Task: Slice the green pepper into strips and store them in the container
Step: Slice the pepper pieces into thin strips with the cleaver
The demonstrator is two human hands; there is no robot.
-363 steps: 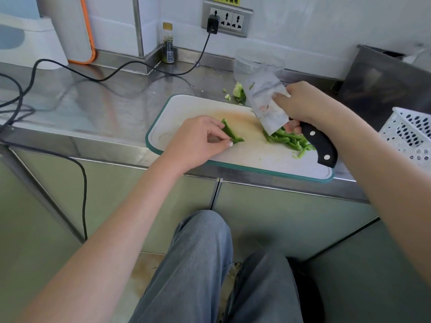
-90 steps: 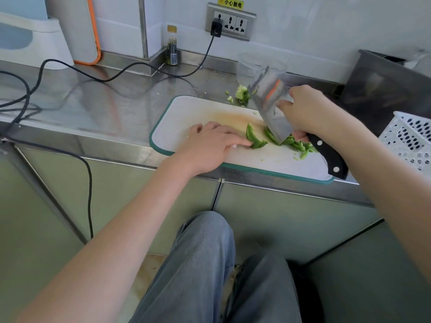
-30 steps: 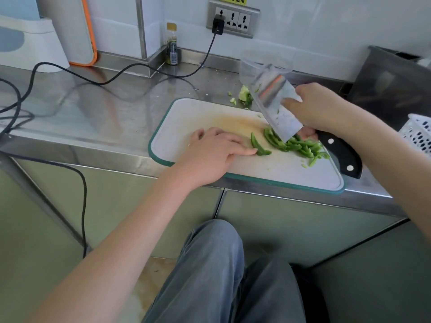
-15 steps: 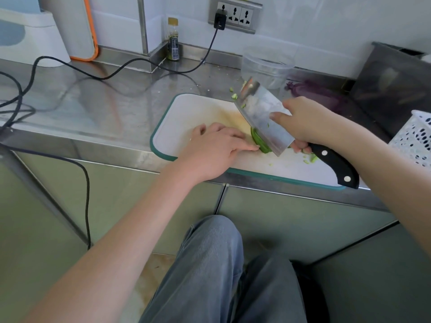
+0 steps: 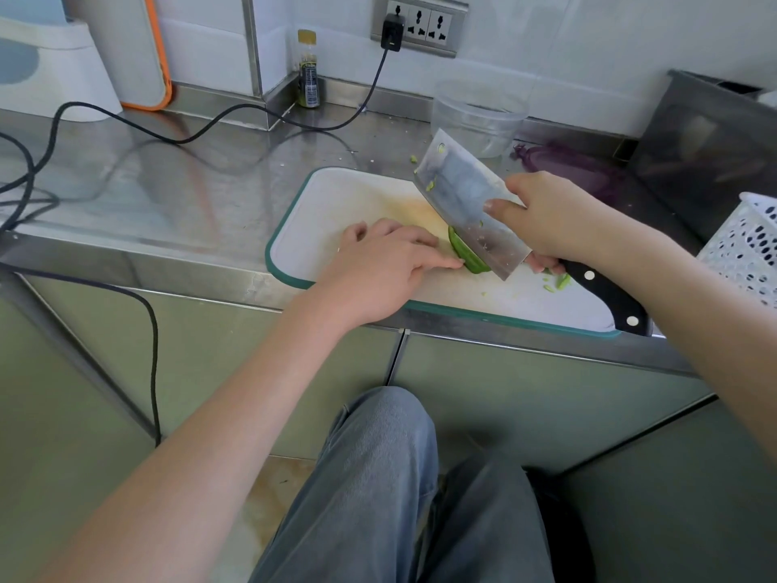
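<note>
A green pepper piece (image 5: 467,257) lies on the white cutting board (image 5: 323,208) with a teal rim. My left hand (image 5: 380,263) lies flat on the board, its straight fingers touching the pepper's left end. My right hand (image 5: 546,216) grips the black-handled cleaver (image 5: 471,199), forefinger laid along the blade, whose edge rests on the pepper. A few cut green strips (image 5: 557,283) show right of the blade; the rest are hidden behind it. The clear plastic container (image 5: 479,115) stands beyond the board near the wall.
A purple lid (image 5: 563,166) lies right of the container. A white perforated basket (image 5: 748,246) stands at the right, a dark metal box (image 5: 706,140) behind it. Black cables (image 5: 202,132) trail over the steel counter at the left. A small bottle (image 5: 309,71) stands by the wall.
Over the last second the cleaver came down from above the strip pile and left onto the pepper piece. My left hand kept steady on the pepper.
</note>
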